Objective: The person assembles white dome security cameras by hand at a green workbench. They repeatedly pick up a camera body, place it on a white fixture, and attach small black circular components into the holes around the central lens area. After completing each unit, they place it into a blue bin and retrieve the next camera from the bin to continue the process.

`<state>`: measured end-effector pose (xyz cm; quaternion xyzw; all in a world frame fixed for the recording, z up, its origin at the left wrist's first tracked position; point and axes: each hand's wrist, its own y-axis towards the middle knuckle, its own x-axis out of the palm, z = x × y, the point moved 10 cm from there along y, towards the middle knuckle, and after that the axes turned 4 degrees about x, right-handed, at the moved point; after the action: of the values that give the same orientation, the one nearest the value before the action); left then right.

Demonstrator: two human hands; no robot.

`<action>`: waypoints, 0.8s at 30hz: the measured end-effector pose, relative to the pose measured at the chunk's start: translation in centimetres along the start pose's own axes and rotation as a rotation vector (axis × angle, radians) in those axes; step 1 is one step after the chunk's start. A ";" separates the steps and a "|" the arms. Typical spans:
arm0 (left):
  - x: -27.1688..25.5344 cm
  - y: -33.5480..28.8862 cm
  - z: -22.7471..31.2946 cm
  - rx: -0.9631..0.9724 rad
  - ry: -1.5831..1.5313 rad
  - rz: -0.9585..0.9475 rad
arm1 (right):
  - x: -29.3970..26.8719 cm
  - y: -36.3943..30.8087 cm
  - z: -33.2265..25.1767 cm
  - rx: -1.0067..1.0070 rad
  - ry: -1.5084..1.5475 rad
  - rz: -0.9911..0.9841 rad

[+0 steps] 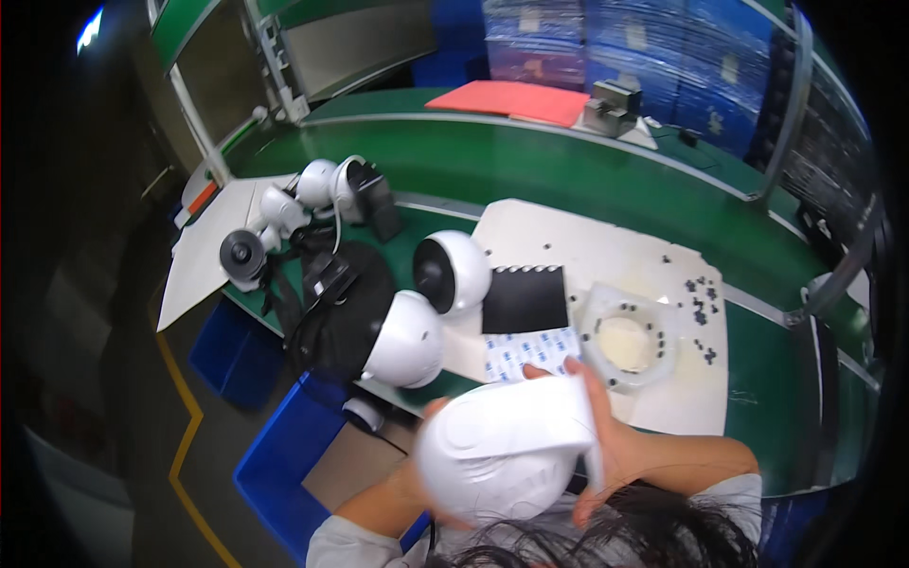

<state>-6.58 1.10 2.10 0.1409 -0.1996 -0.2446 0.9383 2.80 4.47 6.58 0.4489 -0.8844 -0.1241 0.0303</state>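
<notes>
Close to my body I hold a large white rounded plastic housing (pixel 516 445), slightly blurred, between both hands. My right hand (pixel 614 440) grips its right side, with the fingers over the far edge and the thumb low. My left hand (pixel 413 475) is pressed to the left side, mostly hidden behind the housing. Just beyond lie a sheet with blue-and-white printing (pixel 535 352) and a black square sheet (pixel 524 299). Two white dome housings with black faces, one nearer (pixel 409 339) and one farther (pixel 466 270), rest to the left.
A white board (pixel 606 237) carries a translucent ring-shaped fixture (pixel 625 339) and several small black parts (pixel 701 301). More white-and-black units (pixel 327 185) crowd the bench's left. Blue bins (pixel 284 464) stand below its edge. A red sheet (pixel 511 99) and metal block (pixel 613 107) lie behind.
</notes>
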 end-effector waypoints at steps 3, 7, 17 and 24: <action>2.7 5.3 -1.3 -0.023 0.134 -0.122 | -7.1 -3.3 -1.4 -0.044 -0.054 0.333; 3.7 9.4 -2.5 -0.145 0.387 -0.249 | -10.4 -5.0 -4.5 -0.183 -0.144 0.308; -6.7 17.2 -2.4 -0.033 1.726 0.210 | -16.3 -3.8 -2.2 0.132 -0.978 0.289; -6.1 19.7 -3.0 -0.144 1.904 -0.017 | -16.4 -3.6 -2.6 0.165 -1.010 0.242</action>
<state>-2.20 21.26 4.70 0.2240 0.6644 -0.0456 0.7115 15.77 15.05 9.17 0.2286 -0.8411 -0.2504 -0.4214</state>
